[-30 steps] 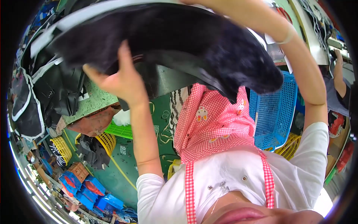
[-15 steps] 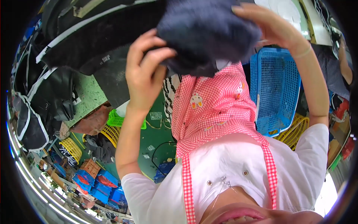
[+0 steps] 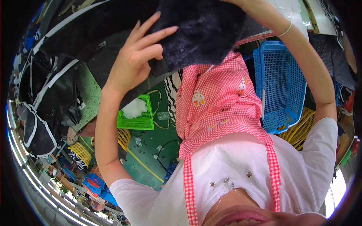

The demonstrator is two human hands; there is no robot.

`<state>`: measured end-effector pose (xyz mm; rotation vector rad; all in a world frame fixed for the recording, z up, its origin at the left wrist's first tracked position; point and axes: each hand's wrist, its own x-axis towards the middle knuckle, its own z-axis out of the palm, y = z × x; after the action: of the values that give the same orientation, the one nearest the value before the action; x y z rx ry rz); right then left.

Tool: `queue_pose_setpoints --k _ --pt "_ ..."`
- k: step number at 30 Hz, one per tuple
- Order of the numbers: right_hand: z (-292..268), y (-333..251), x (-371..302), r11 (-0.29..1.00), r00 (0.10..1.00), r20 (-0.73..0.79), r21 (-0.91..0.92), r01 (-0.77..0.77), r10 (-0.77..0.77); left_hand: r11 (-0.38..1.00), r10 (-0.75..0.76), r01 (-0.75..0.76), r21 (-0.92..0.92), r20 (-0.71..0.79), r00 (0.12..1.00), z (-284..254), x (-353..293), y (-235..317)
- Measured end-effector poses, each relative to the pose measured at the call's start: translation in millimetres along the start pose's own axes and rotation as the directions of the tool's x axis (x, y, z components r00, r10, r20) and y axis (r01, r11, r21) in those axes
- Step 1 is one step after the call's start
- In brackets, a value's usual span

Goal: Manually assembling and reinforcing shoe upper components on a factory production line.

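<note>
A dark navy, fuzzy-surfaced piece of material [image 3: 203,34] lies opened out at the top middle, over dark sheets on the work surface. My left hand [image 3: 135,52] is at its left edge, index and middle fingers stretched apart with their tips over the piece; the other fingers are partly bent. My right hand [image 3: 250,7] reaches to the piece's upper right corner. Its fingers run past the top of the picture, so their grip is hidden.
Black sheets with white edging [image 3: 71,26] cover the left side. A blue plastic basket [image 3: 279,84] stands to the right above yellow baskets [image 3: 301,128]. A green basket [image 3: 139,122] holding white material sits lower left, near a yellow basket [image 3: 122,137] on the green floor.
The dark piece has gone from bunched up to spread flatter. My left hand has moved left and its fingers have straightened; my right hand has shifted up and left.
</note>
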<state>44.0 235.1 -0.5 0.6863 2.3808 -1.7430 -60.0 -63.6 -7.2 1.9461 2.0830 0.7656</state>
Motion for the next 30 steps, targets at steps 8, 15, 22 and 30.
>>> queue_pose_setpoints --k 8,15,22,30 --pt "15.3 -4.9 -27.4 0.873 0.916 0.005 -0.301 0.384 -0.401 0.965 -0.091 0.042 0.258 0.183 0.979 -9.6 11.6 22.8" --pt "82.2 24.5 -45.6 0.399 0.532 0.136 -0.515 0.758 -0.836 0.996 -0.066 0.041 0.083 0.326 0.943 -30.9 28.0 32.7" --pt "99.1 28.8 -49.4 0.480 0.646 0.267 -0.484 0.732 -0.715 0.752 -0.174 0.260 0.606 -0.197 0.965 -39.0 40.5 -27.0" --pt "94.3 20.2 -56.1 0.558 0.722 0.299 -0.476 0.680 -0.624 0.673 -0.495 0.547 0.498 -0.245 0.833 -18.5 9.6 7.8"
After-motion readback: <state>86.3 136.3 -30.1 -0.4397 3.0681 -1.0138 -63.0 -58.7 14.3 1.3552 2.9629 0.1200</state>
